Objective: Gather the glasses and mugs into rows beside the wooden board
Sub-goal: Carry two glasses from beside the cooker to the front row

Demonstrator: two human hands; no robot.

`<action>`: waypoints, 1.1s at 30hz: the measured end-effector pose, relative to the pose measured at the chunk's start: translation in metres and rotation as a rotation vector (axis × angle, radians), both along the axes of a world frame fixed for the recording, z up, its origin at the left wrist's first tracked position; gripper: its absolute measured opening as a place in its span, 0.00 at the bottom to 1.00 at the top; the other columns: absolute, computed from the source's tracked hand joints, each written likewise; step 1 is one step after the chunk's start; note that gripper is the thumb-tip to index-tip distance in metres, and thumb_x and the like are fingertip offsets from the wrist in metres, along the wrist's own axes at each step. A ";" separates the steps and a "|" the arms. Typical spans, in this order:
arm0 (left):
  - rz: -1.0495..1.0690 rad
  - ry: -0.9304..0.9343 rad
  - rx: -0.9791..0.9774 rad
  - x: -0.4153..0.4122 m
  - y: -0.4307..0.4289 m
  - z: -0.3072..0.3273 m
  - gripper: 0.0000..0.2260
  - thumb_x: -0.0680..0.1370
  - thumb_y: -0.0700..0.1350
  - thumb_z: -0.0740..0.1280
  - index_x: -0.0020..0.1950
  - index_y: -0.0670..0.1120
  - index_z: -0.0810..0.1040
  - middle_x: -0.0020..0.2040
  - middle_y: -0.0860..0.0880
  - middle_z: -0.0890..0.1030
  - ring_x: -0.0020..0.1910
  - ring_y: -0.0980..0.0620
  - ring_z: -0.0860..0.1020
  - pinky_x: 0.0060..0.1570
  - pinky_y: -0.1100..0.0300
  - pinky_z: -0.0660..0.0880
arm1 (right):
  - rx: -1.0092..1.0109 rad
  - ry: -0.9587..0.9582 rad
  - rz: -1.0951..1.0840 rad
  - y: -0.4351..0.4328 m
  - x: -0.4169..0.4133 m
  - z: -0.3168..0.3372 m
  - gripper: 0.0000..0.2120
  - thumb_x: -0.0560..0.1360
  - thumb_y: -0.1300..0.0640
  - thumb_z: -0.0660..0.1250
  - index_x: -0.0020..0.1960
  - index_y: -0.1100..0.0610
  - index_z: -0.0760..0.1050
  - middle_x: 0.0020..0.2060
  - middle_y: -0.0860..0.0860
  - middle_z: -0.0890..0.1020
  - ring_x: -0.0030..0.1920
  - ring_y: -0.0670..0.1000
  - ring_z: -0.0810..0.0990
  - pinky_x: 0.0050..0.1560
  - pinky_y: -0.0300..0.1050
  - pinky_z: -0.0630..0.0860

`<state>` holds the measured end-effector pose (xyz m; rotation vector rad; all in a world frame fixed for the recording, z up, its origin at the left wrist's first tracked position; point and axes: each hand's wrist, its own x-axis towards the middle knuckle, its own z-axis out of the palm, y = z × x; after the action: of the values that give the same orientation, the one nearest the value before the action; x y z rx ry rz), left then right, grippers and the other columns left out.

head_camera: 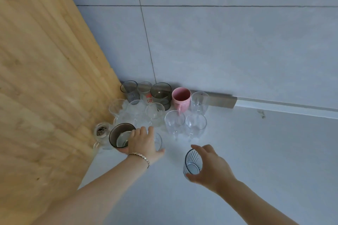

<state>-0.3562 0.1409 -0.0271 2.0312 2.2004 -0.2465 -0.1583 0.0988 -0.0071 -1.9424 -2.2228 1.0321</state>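
1 pink mug [181, 99], about 13 glasses [175, 122], 1 wooden board [45, 78].

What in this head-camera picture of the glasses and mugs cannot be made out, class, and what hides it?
- Clear glass, head view: mostly behind the left hand.
- Dark tumbler: its near side is covered by that hand.
- Ribbed glass: its right side is behind the right hand.
- Red print on a back-row glass: too small to read.

Home kitchen: tiled wall [219, 42], drinking glasses [175, 122], pink mug [181, 98].
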 end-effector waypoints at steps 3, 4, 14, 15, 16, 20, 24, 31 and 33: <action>-0.096 0.072 -0.027 -0.012 0.017 -0.011 0.33 0.68 0.64 0.65 0.66 0.45 0.66 0.61 0.44 0.75 0.63 0.43 0.70 0.68 0.51 0.61 | -0.013 -0.025 -0.036 0.011 -0.028 -0.009 0.40 0.68 0.43 0.71 0.75 0.46 0.56 0.67 0.47 0.66 0.61 0.51 0.76 0.57 0.42 0.73; -0.115 0.084 -0.031 -0.016 0.021 -0.014 0.33 0.68 0.64 0.65 0.66 0.45 0.66 0.61 0.44 0.75 0.63 0.43 0.70 0.68 0.50 0.61 | -0.015 -0.032 -0.042 0.015 -0.037 -0.012 0.40 0.68 0.44 0.71 0.75 0.46 0.56 0.67 0.47 0.66 0.61 0.52 0.75 0.58 0.43 0.74; -0.196 0.056 -0.056 -0.031 0.033 -0.024 0.34 0.70 0.63 0.63 0.69 0.45 0.63 0.64 0.45 0.73 0.64 0.44 0.70 0.72 0.45 0.54 | -0.004 -0.018 -0.239 0.037 -0.099 -0.035 0.39 0.69 0.46 0.71 0.74 0.48 0.56 0.67 0.49 0.65 0.64 0.54 0.71 0.61 0.45 0.72; -0.220 0.048 -0.076 -0.034 0.032 -0.023 0.36 0.70 0.63 0.63 0.72 0.46 0.60 0.66 0.45 0.71 0.65 0.44 0.70 0.73 0.44 0.52 | -0.010 0.020 -0.274 0.036 -0.101 -0.037 0.40 0.68 0.46 0.71 0.74 0.48 0.55 0.67 0.49 0.64 0.65 0.53 0.70 0.61 0.45 0.72; -0.249 0.036 -0.100 -0.037 0.031 -0.023 0.38 0.70 0.63 0.64 0.74 0.48 0.56 0.68 0.45 0.69 0.67 0.44 0.68 0.73 0.44 0.50 | -0.015 0.062 -0.306 0.034 -0.102 -0.039 0.42 0.68 0.47 0.72 0.75 0.48 0.54 0.67 0.49 0.64 0.65 0.53 0.70 0.61 0.44 0.72; -0.336 0.011 -0.128 -0.052 0.031 -0.019 0.37 0.71 0.59 0.65 0.75 0.54 0.53 0.72 0.48 0.65 0.70 0.45 0.66 0.75 0.44 0.47 | -0.031 0.192 -0.356 0.028 -0.104 -0.043 0.44 0.70 0.54 0.71 0.77 0.50 0.47 0.68 0.50 0.63 0.67 0.52 0.69 0.62 0.42 0.72; -0.336 0.009 -0.114 -0.056 0.031 -0.018 0.36 0.72 0.61 0.64 0.75 0.54 0.53 0.71 0.48 0.68 0.70 0.46 0.66 0.74 0.45 0.49 | -0.066 0.191 -0.347 0.030 -0.100 -0.042 0.44 0.71 0.57 0.70 0.77 0.53 0.44 0.71 0.51 0.61 0.68 0.52 0.70 0.63 0.41 0.71; -0.330 0.019 -0.050 -0.039 0.012 0.008 0.35 0.73 0.58 0.65 0.75 0.47 0.56 0.73 0.44 0.64 0.69 0.44 0.69 0.71 0.44 0.59 | -0.312 -0.027 -0.225 0.007 -0.042 -0.029 0.34 0.74 0.52 0.67 0.75 0.53 0.56 0.67 0.51 0.72 0.63 0.53 0.74 0.61 0.45 0.72; -0.458 -0.055 0.050 -0.020 0.004 0.020 0.31 0.64 0.52 0.75 0.64 0.44 0.73 0.58 0.41 0.78 0.51 0.41 0.82 0.53 0.46 0.76 | -0.326 -0.077 -0.233 -0.008 -0.013 -0.023 0.26 0.75 0.50 0.65 0.71 0.51 0.64 0.65 0.50 0.73 0.63 0.51 0.74 0.61 0.44 0.71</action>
<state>-0.3766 0.1449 -0.0068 2.5141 1.6979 -0.1784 -0.1709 0.0911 -0.0300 -2.3375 -1.8940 1.3730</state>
